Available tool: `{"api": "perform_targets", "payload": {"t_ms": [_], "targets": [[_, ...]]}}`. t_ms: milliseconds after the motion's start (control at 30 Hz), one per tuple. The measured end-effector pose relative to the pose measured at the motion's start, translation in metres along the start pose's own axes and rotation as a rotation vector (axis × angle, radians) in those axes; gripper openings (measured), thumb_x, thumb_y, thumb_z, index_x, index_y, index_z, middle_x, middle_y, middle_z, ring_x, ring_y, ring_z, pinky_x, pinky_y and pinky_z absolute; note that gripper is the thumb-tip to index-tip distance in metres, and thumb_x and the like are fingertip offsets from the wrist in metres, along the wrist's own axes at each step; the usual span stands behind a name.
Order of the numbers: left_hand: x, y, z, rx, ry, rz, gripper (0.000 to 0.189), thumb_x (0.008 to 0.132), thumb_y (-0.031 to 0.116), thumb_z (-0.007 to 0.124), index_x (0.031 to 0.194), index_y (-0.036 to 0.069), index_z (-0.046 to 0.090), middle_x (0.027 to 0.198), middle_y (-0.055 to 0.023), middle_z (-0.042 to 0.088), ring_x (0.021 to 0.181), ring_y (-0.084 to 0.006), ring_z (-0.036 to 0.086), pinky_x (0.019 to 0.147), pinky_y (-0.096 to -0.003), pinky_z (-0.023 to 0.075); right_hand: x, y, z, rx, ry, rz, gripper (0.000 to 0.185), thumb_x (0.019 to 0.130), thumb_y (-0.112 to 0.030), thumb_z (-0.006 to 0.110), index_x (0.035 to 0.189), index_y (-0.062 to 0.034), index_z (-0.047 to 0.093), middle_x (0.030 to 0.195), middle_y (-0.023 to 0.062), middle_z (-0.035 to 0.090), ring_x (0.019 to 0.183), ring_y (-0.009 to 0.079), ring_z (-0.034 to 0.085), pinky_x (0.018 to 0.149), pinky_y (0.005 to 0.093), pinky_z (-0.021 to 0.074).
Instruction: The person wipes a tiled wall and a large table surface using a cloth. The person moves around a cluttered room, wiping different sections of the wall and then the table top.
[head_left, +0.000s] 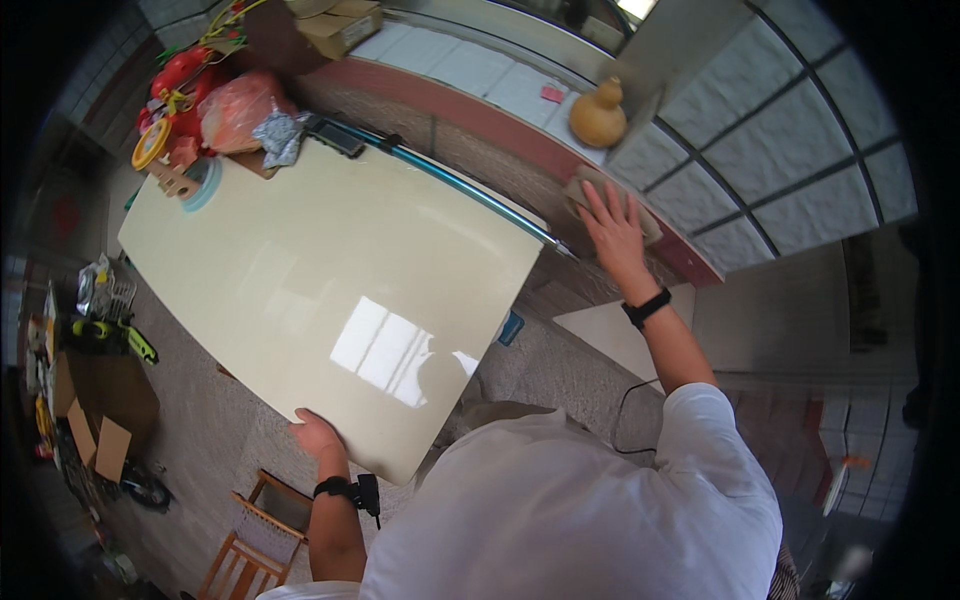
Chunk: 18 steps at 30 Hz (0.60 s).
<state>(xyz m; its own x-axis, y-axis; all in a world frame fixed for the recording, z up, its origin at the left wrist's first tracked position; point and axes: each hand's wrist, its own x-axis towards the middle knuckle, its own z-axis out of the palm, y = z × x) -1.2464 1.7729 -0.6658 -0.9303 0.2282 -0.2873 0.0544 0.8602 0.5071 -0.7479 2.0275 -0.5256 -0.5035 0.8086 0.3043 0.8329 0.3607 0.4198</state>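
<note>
My right hand (615, 229) presses flat, fingers spread, on a folded beige cloth (646, 219) against the reddish tiled band of the wall below the window ledge. A dried gourd (598, 116) stands on the ledge just above it. My left hand (316, 435) rests at the near left edge of a cream glossy table (300, 285), thumb on top, the other fingers partly hidden. Along the table's wall side lies a teal metal pole (472, 190), its tip close to my right hand. A dark phone-like device (336, 138) lies by the pole's far end.
Red and pink plastic bags (241, 112) and a round yellow-rimmed item (151, 144) crowd the table's far corner. A wooden chair (251, 555) stands at lower left, near an open cardboard box (112, 405). A black cable (619, 420) hangs at my right side.
</note>
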Motion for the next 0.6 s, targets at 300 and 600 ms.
{"api": "perform_targets", "payload": {"t_ms": [300, 600], "targets": [[0.005, -0.011, 0.011, 0.045, 0.072, 0.024, 0.058, 0.093, 0.047, 0.038, 0.115, -0.007, 0.047, 0.096, -0.028, 0.064, 0.088, -0.0492, 0.059, 0.082, -0.0593, 0.0417, 0.206, -0.093, 0.023, -0.087, 0.223, -0.181, 0.03, 0.083, -0.018, 0.054, 0.11, -0.0115, 0.065, 0.147, 0.0026, 0.034, 0.136, 0.0248, 0.029, 0.108, 0.0495, 0.0243], [0.001, -0.009, 0.015, -0.002, 0.12, 0.007, 0.054, 0.092, 0.042, 0.043, 0.115, -0.007, 0.047, 0.101, -0.0293, 0.063, 0.088, -0.0457, 0.06, 0.079, -0.0512, 0.0471, 0.322, -0.168, 0.024, 0.069, 0.222, -0.178, 0.028, 0.086, -0.016, 0.052, 0.111, -0.0148, 0.065, 0.142, 0.0074, 0.041, 0.125, 0.0341, 0.041, 0.094, 0.0553, 0.0352]]}}
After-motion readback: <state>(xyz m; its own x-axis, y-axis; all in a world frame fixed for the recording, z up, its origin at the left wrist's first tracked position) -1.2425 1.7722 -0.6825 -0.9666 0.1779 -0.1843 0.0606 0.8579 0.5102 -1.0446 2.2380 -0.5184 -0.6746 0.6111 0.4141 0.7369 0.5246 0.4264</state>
